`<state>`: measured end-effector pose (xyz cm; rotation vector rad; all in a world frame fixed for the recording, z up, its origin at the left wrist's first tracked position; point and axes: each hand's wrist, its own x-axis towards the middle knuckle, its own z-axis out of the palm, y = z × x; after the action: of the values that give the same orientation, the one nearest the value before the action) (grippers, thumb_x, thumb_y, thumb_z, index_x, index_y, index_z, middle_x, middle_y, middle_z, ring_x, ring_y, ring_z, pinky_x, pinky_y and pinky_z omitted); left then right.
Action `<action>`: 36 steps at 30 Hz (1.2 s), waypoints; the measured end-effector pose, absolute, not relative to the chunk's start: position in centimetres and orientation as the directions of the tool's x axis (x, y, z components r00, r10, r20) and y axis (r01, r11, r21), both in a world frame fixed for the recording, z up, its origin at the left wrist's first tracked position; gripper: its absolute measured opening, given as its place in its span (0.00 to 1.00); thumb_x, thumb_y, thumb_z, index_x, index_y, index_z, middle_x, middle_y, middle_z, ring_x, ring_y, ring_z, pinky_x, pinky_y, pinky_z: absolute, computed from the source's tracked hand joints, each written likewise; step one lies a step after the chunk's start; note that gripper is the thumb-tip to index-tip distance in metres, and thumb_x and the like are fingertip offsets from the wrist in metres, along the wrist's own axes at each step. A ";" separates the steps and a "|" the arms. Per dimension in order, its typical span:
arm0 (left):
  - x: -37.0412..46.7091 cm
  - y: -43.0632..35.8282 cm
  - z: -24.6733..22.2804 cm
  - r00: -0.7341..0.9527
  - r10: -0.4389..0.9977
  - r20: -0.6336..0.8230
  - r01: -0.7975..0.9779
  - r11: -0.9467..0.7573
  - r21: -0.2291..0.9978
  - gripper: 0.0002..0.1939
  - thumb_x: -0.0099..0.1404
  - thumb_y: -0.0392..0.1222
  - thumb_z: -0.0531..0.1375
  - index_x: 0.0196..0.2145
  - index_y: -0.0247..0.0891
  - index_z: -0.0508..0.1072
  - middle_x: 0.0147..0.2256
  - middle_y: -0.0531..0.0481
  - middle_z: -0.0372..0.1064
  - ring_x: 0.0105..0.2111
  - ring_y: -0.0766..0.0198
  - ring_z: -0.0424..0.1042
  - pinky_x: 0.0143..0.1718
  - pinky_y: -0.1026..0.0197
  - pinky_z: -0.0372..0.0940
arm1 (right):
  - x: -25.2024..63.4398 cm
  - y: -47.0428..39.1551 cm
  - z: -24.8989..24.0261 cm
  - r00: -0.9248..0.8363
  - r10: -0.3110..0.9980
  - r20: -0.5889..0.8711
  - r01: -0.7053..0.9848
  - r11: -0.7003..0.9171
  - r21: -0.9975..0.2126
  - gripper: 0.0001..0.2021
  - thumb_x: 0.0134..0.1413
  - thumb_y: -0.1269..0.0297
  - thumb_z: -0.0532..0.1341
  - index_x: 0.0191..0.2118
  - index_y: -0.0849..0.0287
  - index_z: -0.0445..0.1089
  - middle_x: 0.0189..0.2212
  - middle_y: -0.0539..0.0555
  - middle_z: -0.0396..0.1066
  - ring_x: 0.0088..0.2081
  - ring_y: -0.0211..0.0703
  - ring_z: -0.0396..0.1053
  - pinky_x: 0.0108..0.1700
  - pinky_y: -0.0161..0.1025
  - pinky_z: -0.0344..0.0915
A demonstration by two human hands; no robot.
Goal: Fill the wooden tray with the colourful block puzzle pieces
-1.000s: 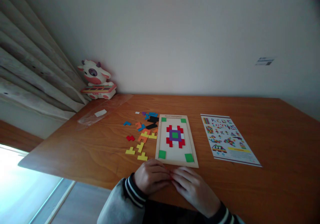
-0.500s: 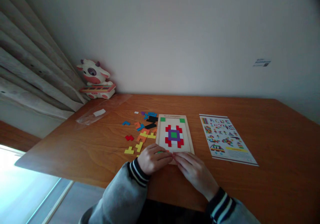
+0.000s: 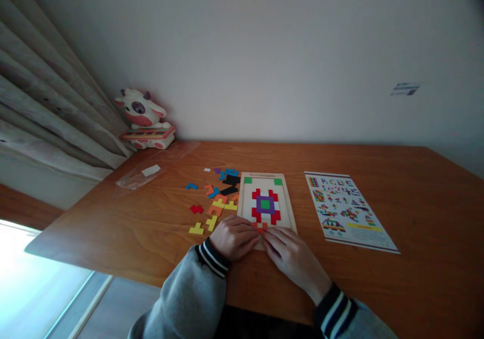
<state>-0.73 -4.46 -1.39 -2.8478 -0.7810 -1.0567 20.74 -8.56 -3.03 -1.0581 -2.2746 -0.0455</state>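
A wooden puzzle board (image 3: 247, 187) lies in front of me, its lower edge partly under my fingers. On it is a pattern of red pieces (image 3: 275, 215) and white pieces around a purple square ring (image 3: 265, 211) with a green square (image 3: 265, 205) inside. Green squares also fill the two upper corners. At the board's lower end, an orange puzzle piece (image 3: 259, 226) sits between the fingertips of my left hand (image 3: 234, 237) and my right hand (image 3: 290, 250). The fingers of both hands are closed together on it; part of the piece is hidden.
Left of the board lie loose yellow pieces (image 3: 196, 229), black pieces (image 3: 229, 190), a red piece (image 3: 196, 209) and several blue and orange ones. A printed pattern sheet (image 3: 346, 208) lies to the right. Farther left are a clear plastic bag (image 3: 132, 178) and a cow toy keyboard (image 3: 147, 122).
The orange piece shows more now, a little farther up the board between my fingertips. My left hand now covers the green bit that showed beneath its fingers. The view has shifted slightly.
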 end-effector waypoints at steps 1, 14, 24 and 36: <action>-0.7 -4.5 -1.4 0.649 0.457 0.608 0.461 -0.872 0.164 0.08 0.68 0.39 0.59 0.39 0.38 0.79 0.35 0.48 0.80 0.38 0.62 0.78 0.39 0.60 0.72 | 20.6 -8.6 -2.9 -0.473 0.685 0.554 0.705 0.671 -0.228 0.11 0.62 0.72 0.58 0.46 0.60 0.76 0.43 0.56 0.79 0.45 0.46 0.74 0.51 0.46 0.73; -0.8 -4.5 -1.1 0.616 0.540 0.574 0.542 -0.819 0.189 0.07 0.68 0.39 0.59 0.37 0.39 0.78 0.36 0.48 0.79 0.37 0.59 0.75 0.39 0.55 0.70 | 20.3 -8.6 -2.3 -0.468 0.717 0.517 0.723 0.647 -0.242 0.12 0.62 0.71 0.58 0.48 0.60 0.75 0.47 0.57 0.78 0.46 0.48 0.73 0.50 0.49 0.69; -0.8 -3.8 -1.5 0.615 0.705 0.353 0.670 -0.704 0.236 0.19 0.72 0.48 0.55 0.55 0.39 0.71 0.59 0.44 0.67 0.57 0.51 0.65 0.56 0.44 0.65 | 20.1 -8.8 -2.6 -0.465 0.701 0.541 0.720 0.655 -0.229 0.13 0.62 0.71 0.57 0.49 0.60 0.75 0.48 0.58 0.77 0.46 0.49 0.73 0.51 0.49 0.70; -0.7 -4.1 -1.1 0.636 0.682 0.361 0.649 -0.726 0.230 0.18 0.72 0.49 0.53 0.53 0.40 0.74 0.54 0.41 0.69 0.55 0.50 0.65 0.55 0.44 0.64 | 20.0 -9.0 -2.5 -0.491 0.707 0.508 0.751 0.639 -0.164 0.12 0.63 0.69 0.57 0.47 0.61 0.75 0.48 0.60 0.76 0.47 0.50 0.72 0.51 0.50 0.68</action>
<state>-0.66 -4.08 -1.11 -2.9118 -1.1868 -0.6950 19.99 -8.96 -2.55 -1.1365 -2.3187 -0.1073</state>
